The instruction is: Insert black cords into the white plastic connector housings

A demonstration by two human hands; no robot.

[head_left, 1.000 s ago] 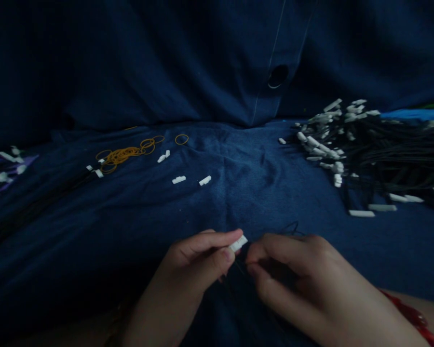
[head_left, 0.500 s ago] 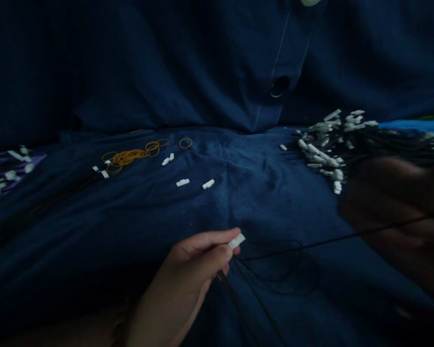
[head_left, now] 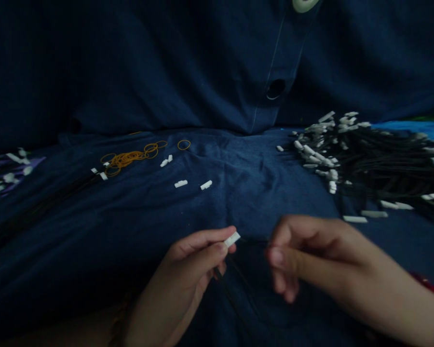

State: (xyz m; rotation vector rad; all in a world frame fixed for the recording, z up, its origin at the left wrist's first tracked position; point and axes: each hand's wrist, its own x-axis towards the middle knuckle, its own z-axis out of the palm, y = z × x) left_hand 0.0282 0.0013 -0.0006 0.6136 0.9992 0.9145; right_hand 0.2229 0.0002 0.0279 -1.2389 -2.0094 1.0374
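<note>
My left hand [head_left: 191, 270] pinches a small white plastic connector [head_left: 233, 239] between thumb and forefinger. Black wires [head_left: 235, 299] hang down from beneath those fingers. To the right, my right hand [head_left: 318, 260] is closed in a pinch of thumb and forefinger. A thin black wire [head_left: 253, 240] runs from beside the connector to the fingertips of that hand, apparently gripped there; its end is hidden. Both hands are held above dark blue cloth [head_left: 202, 212].
Loose white connectors [head_left: 181, 183] and a heap of orange rubber bands [head_left: 128, 158] lie on the cloth. At right is a large pile of black wires [head_left: 390, 164] with white connectors. A black wire bundle [head_left: 58, 193] stretches across the left, near more white connectors [head_left: 10, 177].
My right hand has come in from the far right, close to the connector, and its fingers have closed. The wire loops beside the connector have gone. My left hand keeps its pinch.
</note>
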